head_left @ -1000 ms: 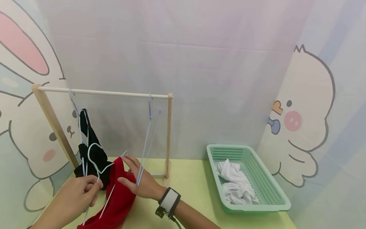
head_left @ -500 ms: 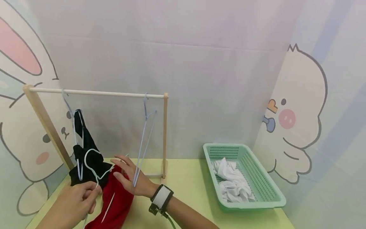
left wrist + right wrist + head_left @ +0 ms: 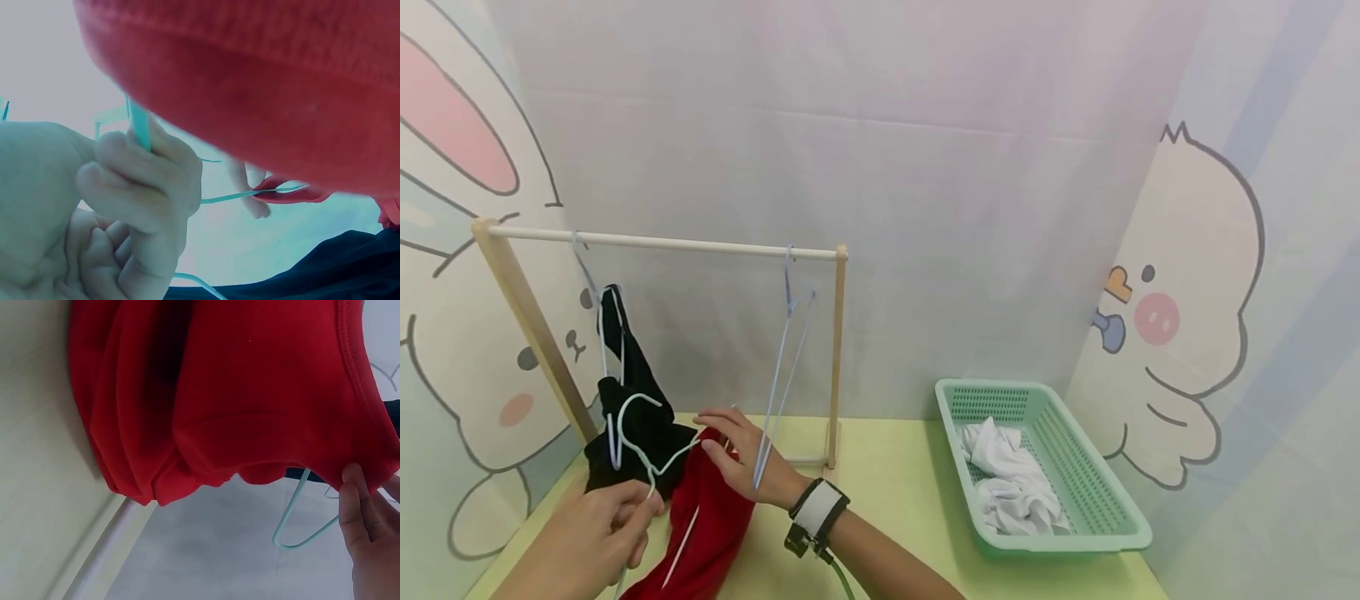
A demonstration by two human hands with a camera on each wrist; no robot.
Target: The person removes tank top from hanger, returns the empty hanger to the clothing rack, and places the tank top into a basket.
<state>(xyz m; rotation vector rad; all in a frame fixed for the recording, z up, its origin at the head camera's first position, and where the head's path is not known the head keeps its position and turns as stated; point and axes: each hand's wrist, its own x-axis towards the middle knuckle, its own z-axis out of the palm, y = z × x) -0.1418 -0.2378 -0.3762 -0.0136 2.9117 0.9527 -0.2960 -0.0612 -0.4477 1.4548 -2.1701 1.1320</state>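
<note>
My left hand [image 3: 587,533] grips a pale wire clothes hanger [image 3: 679,455] just below its hook. A red top [image 3: 715,508] hangs on the hanger, its lower part running off the bottom of the head view. With its fingers bent over the top's upper edge, my right hand [image 3: 756,458] pinches the cloth by the hanger's right arm. In the right wrist view, those fingers [image 3: 359,512] hold the red fabric [image 3: 250,381] beside its ribbed edge, and a rounded end of the hanger [image 3: 287,546] sticks out past the cloth. The thumb is hidden there.
A wooden rack with a white bar [image 3: 700,243] stands behind my hands. From it hang a black garment [image 3: 643,383] at left and a bare light-blue hanger [image 3: 772,375], which overlaps my right hand in view. A green basket [image 3: 1052,543] holds white cloth [image 3: 1007,475].
My right hand has moved slightly left and its fingers have bent over the upper edge of the red top. The left hand keeps its grip on the hanger. The head view has shifted slightly.
</note>
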